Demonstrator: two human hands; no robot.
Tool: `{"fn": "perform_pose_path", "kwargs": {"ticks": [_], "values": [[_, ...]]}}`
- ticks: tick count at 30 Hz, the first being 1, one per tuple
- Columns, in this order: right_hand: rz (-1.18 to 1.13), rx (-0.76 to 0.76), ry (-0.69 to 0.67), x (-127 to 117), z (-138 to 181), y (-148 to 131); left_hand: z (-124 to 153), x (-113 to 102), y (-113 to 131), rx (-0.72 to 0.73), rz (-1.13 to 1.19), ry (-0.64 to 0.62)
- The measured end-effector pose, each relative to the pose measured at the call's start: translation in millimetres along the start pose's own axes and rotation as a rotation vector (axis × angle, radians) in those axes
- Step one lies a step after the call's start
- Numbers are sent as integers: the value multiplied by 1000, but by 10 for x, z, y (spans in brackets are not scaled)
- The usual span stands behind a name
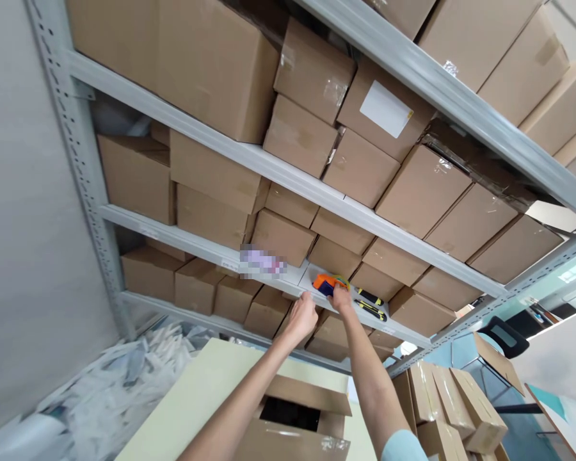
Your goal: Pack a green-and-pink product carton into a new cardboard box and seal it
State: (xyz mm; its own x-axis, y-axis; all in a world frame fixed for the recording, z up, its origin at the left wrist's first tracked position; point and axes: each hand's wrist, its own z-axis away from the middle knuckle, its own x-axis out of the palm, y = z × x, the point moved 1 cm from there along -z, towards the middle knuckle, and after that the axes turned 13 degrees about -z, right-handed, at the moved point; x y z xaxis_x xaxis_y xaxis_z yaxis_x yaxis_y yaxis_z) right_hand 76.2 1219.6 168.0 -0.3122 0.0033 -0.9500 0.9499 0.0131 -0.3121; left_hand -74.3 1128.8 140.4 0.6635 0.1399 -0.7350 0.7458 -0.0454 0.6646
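Head view shows a compact orange and dark-blue object [323,285], hard plastic by its look, at the white shelf board [303,276]; whether it rests there or is slightly lifted I cannot tell. It should prove light, stiff and perhaps slick, sturdy enough for a firm grasp, best taken across its body. Two slim black-and-yellow tools [370,310] lie just to its right. The bare right hand [340,299] reaches up and forward, arm nearly straight, its fingers bent and apparently pinching the object's right end; their far side is hidden. The bare left hand [304,316] hangs near the grey metal shelf edge [273,282], fingers curled together; whether they pinch anything is unclear.
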Motion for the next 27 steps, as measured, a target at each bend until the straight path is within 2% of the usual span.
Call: {"fn": "perform_pose_path", "kwargs": {"ticks": [4, 7, 9, 12, 16, 19, 21, 27], "values": [[-133, -68, 51, 73, 24, 112, 282, 118, -139, 14, 88, -28], [-276, -105, 104, 168, 226, 218, 578, 220, -308, 24, 142, -66], [-367, -119, 132, 298, 515, 301, 806, 282, -457, 25, 184, -92], [-597, -145, 161, 540, 1155, 410, 1158, 353, -629, 65, 312, -81], [-1068, -145, 161, 748, 2051, 395, 1593, 370, -587, 140, 480, -66], [-1182, -76, 143, 779, 2497, 257, 1863, 305, -436, 88, 527, -66], [-1205, -43, 151, 755, 2694, 149, 2010, 219, -353, 60, 525, -21], [-1185, -39, 178, 524, 3264, -102, 2334, -245, -277, 142, 463, 171]]}}
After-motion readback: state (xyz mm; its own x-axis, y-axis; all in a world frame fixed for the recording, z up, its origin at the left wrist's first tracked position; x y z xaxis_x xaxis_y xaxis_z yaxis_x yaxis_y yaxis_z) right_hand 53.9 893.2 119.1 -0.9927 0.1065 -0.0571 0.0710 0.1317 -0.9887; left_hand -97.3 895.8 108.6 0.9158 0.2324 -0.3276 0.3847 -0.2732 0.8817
